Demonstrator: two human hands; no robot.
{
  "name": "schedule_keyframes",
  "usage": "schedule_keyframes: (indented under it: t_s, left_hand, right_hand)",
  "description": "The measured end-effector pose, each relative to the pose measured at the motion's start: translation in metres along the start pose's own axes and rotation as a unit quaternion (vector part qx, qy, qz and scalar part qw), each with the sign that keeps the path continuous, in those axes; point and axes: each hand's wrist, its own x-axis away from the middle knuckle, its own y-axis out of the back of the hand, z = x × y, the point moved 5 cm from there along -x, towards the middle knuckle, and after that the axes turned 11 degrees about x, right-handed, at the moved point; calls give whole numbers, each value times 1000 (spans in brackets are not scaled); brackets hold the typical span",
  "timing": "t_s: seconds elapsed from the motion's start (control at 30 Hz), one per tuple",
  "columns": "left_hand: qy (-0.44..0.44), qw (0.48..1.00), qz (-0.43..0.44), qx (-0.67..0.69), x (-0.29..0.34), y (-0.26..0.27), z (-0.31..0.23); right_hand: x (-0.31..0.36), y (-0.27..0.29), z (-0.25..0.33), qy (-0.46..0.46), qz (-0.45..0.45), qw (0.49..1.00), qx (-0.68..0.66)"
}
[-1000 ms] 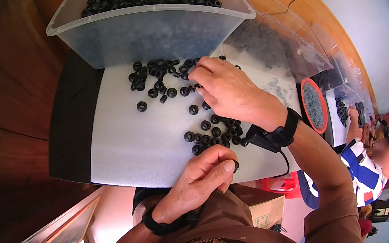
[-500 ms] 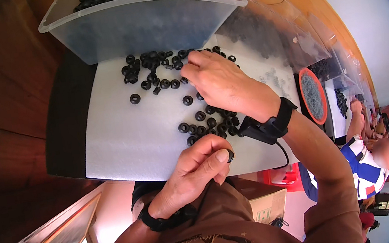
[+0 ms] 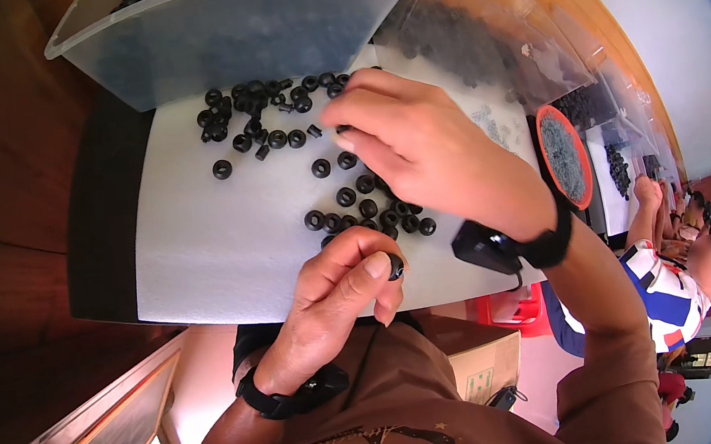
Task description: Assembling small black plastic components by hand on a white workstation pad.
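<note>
Start at the left of the white mat (image 3: 199, 271). One lone bead (image 3: 222, 169) sits there, off by itself. Just above it, a black pile of beads (image 3: 252, 100) lies close to the big clear bin (image 3: 231, 44). A small peg (image 3: 262, 153) lies tipped at the low edge of that pile.

Next comes your left hand (image 3: 334, 293), at the near edge of the mat. It is pinched on a black bead (image 3: 394, 266), between thumb and finger. The bead pokes out on the right, past your thumb tip. I can't tell which way its hole points.

Straight up from that hand lies a second peg (image 3: 314, 131). Its long way slants down to the right. Your right hand is the nearer one, with its tips just right of the peg.

Between your two hands sits a bunch of loose beads (image 3: 367, 209).

Your right hand (image 3: 422, 144) is over the mat, palm down, tips close together. A dark bit shows at the tips, but I can't tell if you grip it. From those tips, the bead in your left hand is toward you and a little to the right.
</note>
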Motion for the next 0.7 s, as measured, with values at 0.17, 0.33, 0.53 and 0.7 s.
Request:
schedule_keyframes:
  t_s: [0.17, 0.33, 0.53, 0.7]
  left_hand:
    - [-7, 999, -26, 36, -2, -4, -1]
    - [-10, 1000, -12, 26, -1, -2, -2]
    - [-2, 1000, -26, 13, -2, -5, -1]
    - [9, 999, -39, -2, -2, -5, -1]
  right_hand:
    - [33, 38, 22, -59, 19, 995, -74]
    - [69, 38, 36, -99, 19, 985, -143]
    - [95, 31, 45, -91, -43, 986, -134]
    - [107, 26, 41, -89, -52, 987, -121]
